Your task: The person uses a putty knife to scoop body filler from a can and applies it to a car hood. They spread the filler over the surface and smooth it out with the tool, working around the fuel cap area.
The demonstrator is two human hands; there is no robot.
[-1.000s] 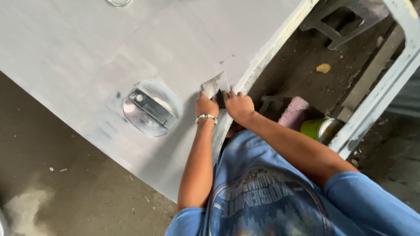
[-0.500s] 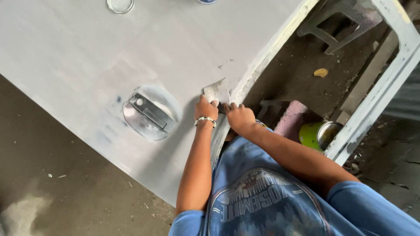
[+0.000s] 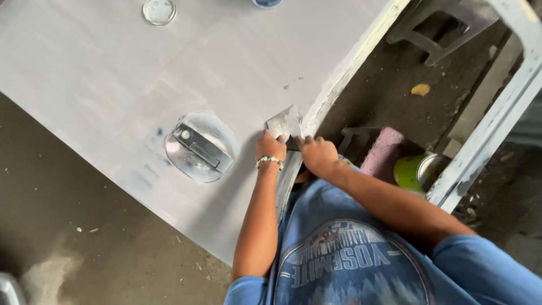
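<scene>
Head view, looking down. Nearest the camera, a blue printed shirt (image 3: pixel 344 265) fills the lower frame; both forearms reach up and away from it, and the shoulders are cut off by the bottom edge.

The left hand (image 3: pixel 271 148), with a beaded bracelet (image 3: pixel 270 161) at the wrist, and the right hand (image 3: pixel 317 153) meet at the near end of a putty knife (image 3: pixel 285 122). Both hands are curled shut around the handle, which they hide entirely; only the flat, grey-smeared blade shows.

The blade lies on a large pale grey panel (image 3: pixel 113 73), close to its right-hand edge (image 3: pixel 350 68). The tool's long axis runs from the hands up the frame, with the broad end of the blade pointing away from the person. Whether the blade lies flat or tilted on the surface cannot be told.

Left of the hands, a round recessed metal latch (image 3: pixel 200 148) sits in the panel, dusted with grey.

Right of the edge, below the panel, a pink block (image 3: pixel 384 151) and a green-sided tin (image 3: pixel 420 171) stand on the dirt floor, the tin partly hidden by a white frame bar (image 3: pixel 485 135). Farther off lies a yellow scrap (image 3: pixel 420 89).

At the top edge, a clear round lid (image 3: pixel 158 10) and a blue object (image 3: pixel 266 3) are cut off.
</scene>
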